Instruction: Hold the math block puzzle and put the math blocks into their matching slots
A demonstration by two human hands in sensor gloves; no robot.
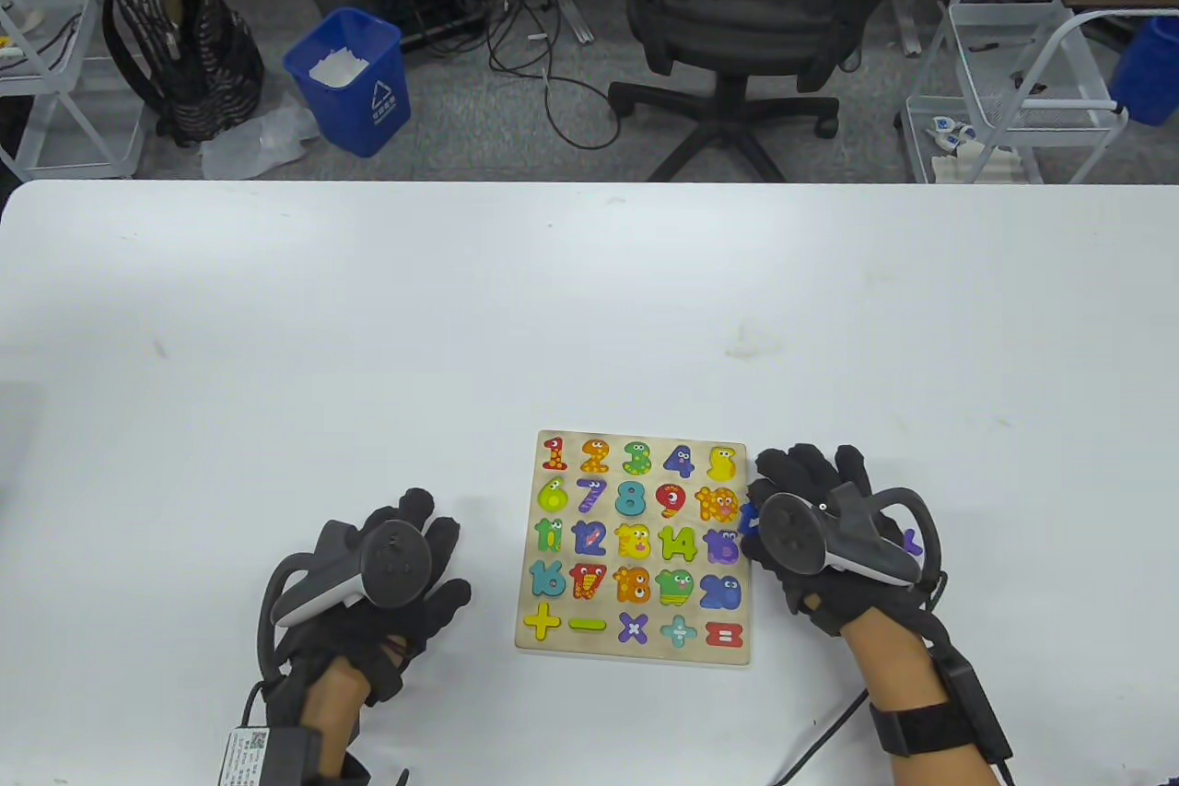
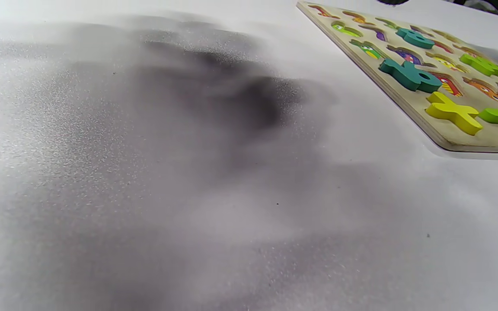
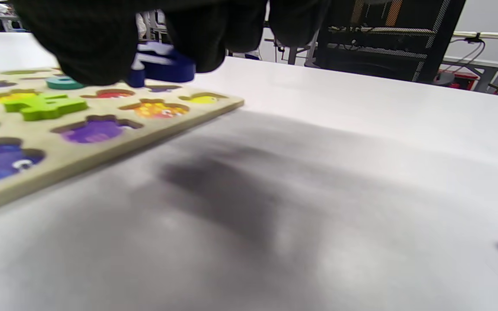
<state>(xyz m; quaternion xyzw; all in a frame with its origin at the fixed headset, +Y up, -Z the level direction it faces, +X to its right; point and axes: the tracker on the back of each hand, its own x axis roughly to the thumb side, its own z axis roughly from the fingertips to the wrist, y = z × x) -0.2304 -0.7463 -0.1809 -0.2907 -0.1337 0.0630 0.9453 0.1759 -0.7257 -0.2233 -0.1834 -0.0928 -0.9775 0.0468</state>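
The wooden math puzzle board (image 1: pixel 636 646) lies flat near the table's front, with colourful numbers and signs in several slots; it also shows in the left wrist view (image 2: pixel 409 106) and the right wrist view (image 3: pixel 102 149). My right hand (image 1: pixel 811 510) is at the board's right edge and pinches a dark blue block (image 3: pixel 162 65) in its fingers (image 3: pixel 89 43), just above the board's right side. My left hand (image 1: pixel 396 583) rests flat on the table left of the board, apart from it, fingers spread, holding nothing. A purple block (image 1: pixel 912 539) lies on the table beside my right hand.
The white table (image 1: pixel 368 316) stretches wide behind and beside the board. Beyond its far edge stand an office chair (image 1: pixel 737 3), a blue bin (image 1: pixel 355 81), a backpack (image 1: pixel 180 40) and wire racks (image 1: pixel 1013 76).
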